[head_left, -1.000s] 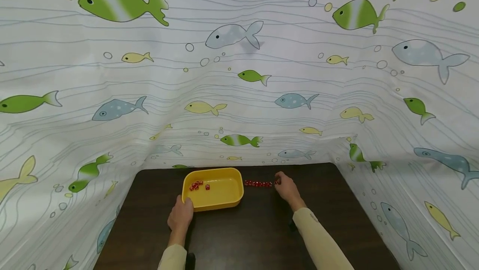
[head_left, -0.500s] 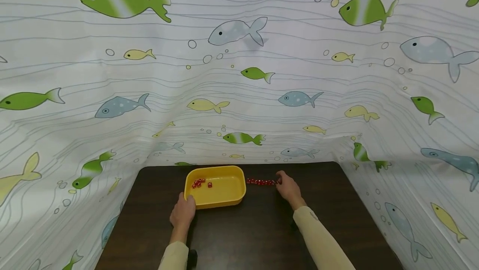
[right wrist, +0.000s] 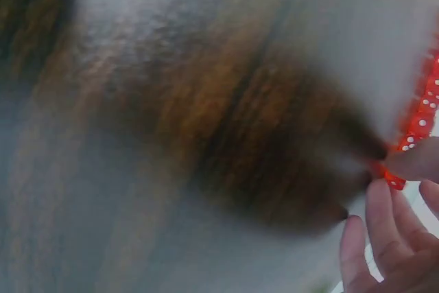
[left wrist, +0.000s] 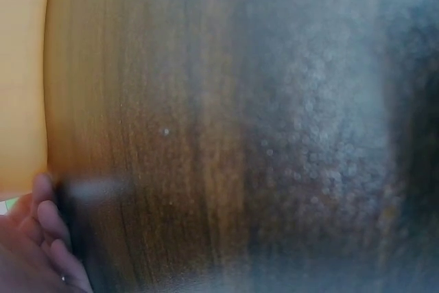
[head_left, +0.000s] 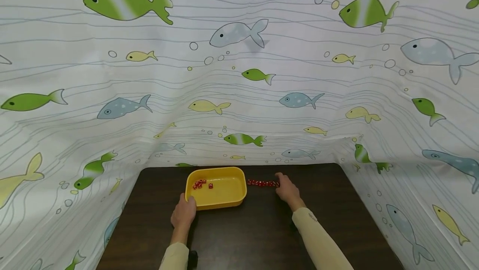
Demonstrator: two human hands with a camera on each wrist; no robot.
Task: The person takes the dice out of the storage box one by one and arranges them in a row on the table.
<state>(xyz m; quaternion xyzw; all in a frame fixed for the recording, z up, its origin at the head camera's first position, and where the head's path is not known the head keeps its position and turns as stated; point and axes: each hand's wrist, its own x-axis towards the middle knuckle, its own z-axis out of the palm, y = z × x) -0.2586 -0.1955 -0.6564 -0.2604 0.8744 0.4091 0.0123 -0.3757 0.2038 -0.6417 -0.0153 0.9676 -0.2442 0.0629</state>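
A shallow yellow plastic tray [head_left: 220, 198] stands on the dark tabletop with several red dice [head_left: 199, 184] inside, mostly grouped at its left. My left hand [head_left: 183, 211] grips the tray's near left corner, thumb over the rim; in the left wrist view the fingers [left wrist: 51, 221] lie against its outer side. Right of the tray runs a straight row of red dice [head_left: 260, 183] with white pips. At the row's right end is my right hand [head_left: 287, 190]. In the right wrist view its thumb and forefinger pinch the end die [right wrist: 396, 182], which they partly cover.
The dark wooden table [head_left: 239, 236] extends in front of the tray and to both sides. A white fish-print cloth [head_left: 239, 91] hangs behind the table and along its sides, close to the far edge. Cream sleeves cover both forearms.
The right forefinger has lifted slightly, and the end die shows more clearly against the row. My left hand stays on the tray. The head view has shifted a little.
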